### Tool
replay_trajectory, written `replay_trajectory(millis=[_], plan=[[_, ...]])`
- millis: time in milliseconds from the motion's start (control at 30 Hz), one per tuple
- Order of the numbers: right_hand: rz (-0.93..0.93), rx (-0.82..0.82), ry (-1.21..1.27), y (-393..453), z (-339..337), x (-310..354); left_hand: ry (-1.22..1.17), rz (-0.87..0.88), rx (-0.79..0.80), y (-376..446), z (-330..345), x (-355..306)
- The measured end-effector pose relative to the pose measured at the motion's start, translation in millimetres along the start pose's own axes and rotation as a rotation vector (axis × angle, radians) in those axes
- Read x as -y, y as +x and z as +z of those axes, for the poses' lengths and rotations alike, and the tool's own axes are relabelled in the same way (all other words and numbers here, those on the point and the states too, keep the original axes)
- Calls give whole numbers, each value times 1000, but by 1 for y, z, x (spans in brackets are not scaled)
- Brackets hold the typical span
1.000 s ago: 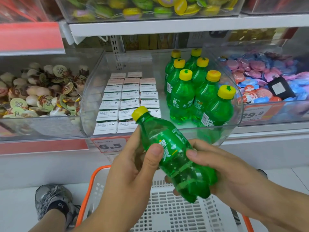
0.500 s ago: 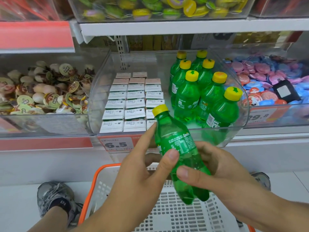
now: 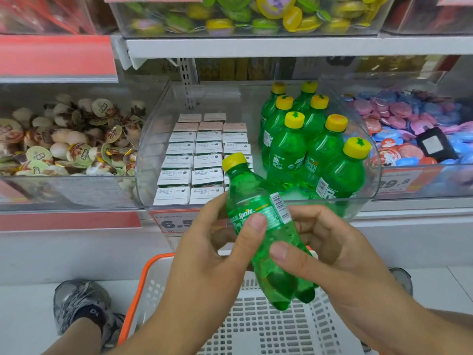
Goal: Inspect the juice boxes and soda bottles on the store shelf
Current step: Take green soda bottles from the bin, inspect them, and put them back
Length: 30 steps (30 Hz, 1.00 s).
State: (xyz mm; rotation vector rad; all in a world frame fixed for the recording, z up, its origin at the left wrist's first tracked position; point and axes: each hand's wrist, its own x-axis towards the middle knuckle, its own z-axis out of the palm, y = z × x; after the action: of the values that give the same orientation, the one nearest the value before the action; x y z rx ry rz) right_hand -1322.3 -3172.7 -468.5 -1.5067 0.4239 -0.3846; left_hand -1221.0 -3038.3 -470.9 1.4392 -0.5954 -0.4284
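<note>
We are looking down at a white shopping basket (image 3: pixel 281 334) with an orange rim sitting on the floor below us, a grey sneaker (image 3: pixel 76 301) showing to its left. Above the basket we are holding a green soda bottle (image 3: pixel 261 226) in both hands, tilted so that its yellow cap is pointing up and to the left and its base is hanging over the basket. Our left hand (image 3: pixel 204 257) is gripping the labelled middle, thumb pressing on the front beside the barcode. Our right hand (image 3: pixel 330 254) is gripping the lower body, thumb lying across the front and fingers curling behind.

Just beyond, a clear bin (image 3: pixel 256 203) is sitting on the store shelf with a price tag (image 3: pixel 176 222) under its front edge. Inside it, juice boxes (image 3: pixel 199 162) are standing in rows on the left and more green bottles (image 3: pixel 307 139) are standing upright on the right. Bins of wrapped snacks (image 3: pixel 66 139) and round pink and blue packs (image 3: pixel 409 124) are flanking it.
</note>
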Motion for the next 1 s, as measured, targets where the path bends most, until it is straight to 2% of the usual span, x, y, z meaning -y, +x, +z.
replay_trajectory(millis=[167, 333, 567, 667, 833, 1000], plan=[[4, 98, 26, 7, -4, 9, -106, 62, -124, -1, 4, -6], [137, 241, 26, 9, -1, 22, -62, 56, -175, -6, 9, -5], [-90, 121, -196, 8, -12, 10, -22, 16, -85, 0, -2, -8], [-59, 124, -187, 10, -11, 10, -100, 13, -109, 0, -2, -2], [81, 249, -106, 12, -10, 14, -113, 27, -125, -2, 4, -1], [-4, 153, -237, 3, -10, 8, -58, 1, -31, -3, 4, -5]])
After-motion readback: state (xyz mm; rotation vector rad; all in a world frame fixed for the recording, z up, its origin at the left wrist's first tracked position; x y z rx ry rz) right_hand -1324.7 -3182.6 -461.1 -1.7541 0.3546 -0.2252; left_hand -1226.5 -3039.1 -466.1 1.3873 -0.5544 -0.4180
